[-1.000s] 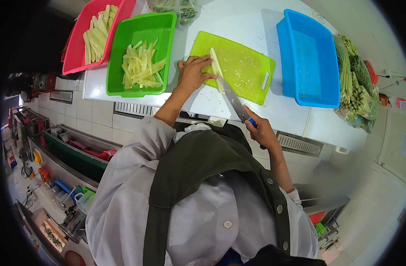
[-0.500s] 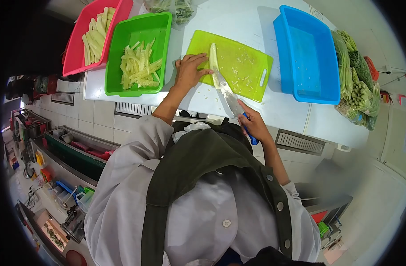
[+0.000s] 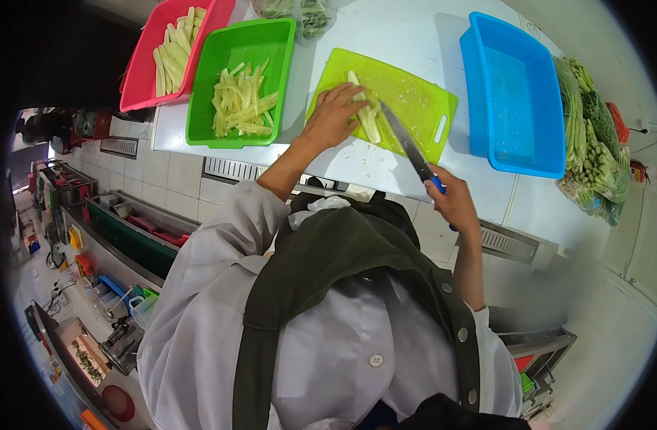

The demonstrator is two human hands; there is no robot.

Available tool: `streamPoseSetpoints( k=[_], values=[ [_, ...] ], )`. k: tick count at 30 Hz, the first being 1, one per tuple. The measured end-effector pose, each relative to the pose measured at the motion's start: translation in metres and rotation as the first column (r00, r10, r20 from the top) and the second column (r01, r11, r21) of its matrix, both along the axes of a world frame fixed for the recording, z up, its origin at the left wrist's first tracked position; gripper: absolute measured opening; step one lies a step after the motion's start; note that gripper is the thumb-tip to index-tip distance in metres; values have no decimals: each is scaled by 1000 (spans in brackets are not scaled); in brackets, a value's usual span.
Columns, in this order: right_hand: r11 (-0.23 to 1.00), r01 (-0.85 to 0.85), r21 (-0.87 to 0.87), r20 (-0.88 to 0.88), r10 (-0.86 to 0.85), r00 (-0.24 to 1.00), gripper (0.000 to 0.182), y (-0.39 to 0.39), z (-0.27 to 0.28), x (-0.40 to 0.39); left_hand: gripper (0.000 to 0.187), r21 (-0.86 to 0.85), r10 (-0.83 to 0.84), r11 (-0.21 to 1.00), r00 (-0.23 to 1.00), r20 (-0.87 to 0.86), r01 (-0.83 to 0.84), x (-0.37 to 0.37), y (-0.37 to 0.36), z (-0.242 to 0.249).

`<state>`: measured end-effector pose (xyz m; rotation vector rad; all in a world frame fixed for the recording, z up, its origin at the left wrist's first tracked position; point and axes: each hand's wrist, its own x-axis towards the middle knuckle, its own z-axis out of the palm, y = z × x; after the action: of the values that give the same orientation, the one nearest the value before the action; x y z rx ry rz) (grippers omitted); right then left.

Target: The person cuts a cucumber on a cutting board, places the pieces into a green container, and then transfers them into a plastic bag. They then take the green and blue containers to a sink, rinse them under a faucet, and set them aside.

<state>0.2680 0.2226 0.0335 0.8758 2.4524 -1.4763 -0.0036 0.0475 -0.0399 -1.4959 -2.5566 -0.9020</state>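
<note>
On the green cutting board (image 3: 414, 89) lies a long pale vegetable piece (image 3: 370, 123), seeds and small scraps around it. My left hand (image 3: 334, 115) rests over the middle of that piece, its fingers bent round it. To the right, my right hand (image 3: 454, 197) grips the blue handle of a knife (image 3: 407, 143). The blade points up and left over the board, apart from the vegetable. Left of the board, a green tub (image 3: 285, 79) holds cut pale strips (image 3: 246, 100).
A red tub (image 3: 138, 79) with longer pale pieces stands at the far left. On the right are a blue tub (image 3: 515, 93) and bagged green vegetables (image 3: 593, 143). Another bag of greens (image 3: 315, 18) lies at the back of the white table (image 3: 386, 179).
The knife has moved right, off the vegetable, and its blade has lifted clear. My left hand has shifted onto the piece. The whole view has shifted slightly.
</note>
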Motion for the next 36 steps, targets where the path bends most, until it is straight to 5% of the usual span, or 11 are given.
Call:
streamPoseSetpoints(
  k=[2,5,12,13,15,23,25,29,34,36],
  values=[
    [998,53,-24,-41,-54,998,41,11,1,-1,38,-154,-377,915,926,9,374,-9,6,2],
    [992,129,-15,-80,-130,988,41,21,2,-3,30,-238,-471,849,880,65,472,-11,16,14],
    [979,203,-11,-135,-203,970,37,23,-23,-15,25,-366,-379,835,912,155,410,-9,39,25],
    [980,200,-14,-139,-200,970,37,23,-31,-21,25,-378,-357,815,895,268,439,-13,42,26],
    [919,166,357,-275,-67,959,40,22,-49,-34,26,-388,-319,798,869,377,461,-22,44,23],
    [796,88,599,-74,-54,996,48,2,-64,-77,20,-178,-295,903,866,404,391,-27,42,26],
    [552,148,820,-189,17,982,49,-10,-55,-85,20,-115,-254,937,867,428,331,-26,41,29],
    [766,1,643,-202,168,965,48,-24,-47,-122,23,-38,-154,980,855,495,198,-29,28,53],
    [703,-76,707,-327,421,846,50,-33,-66,-176,24,139,-133,988,806,577,64,-46,-8,71],
    [929,-165,330,-239,252,938,49,-44,-56,-191,24,187,-120,982,801,586,11,-52,-18,76]
  ],
)
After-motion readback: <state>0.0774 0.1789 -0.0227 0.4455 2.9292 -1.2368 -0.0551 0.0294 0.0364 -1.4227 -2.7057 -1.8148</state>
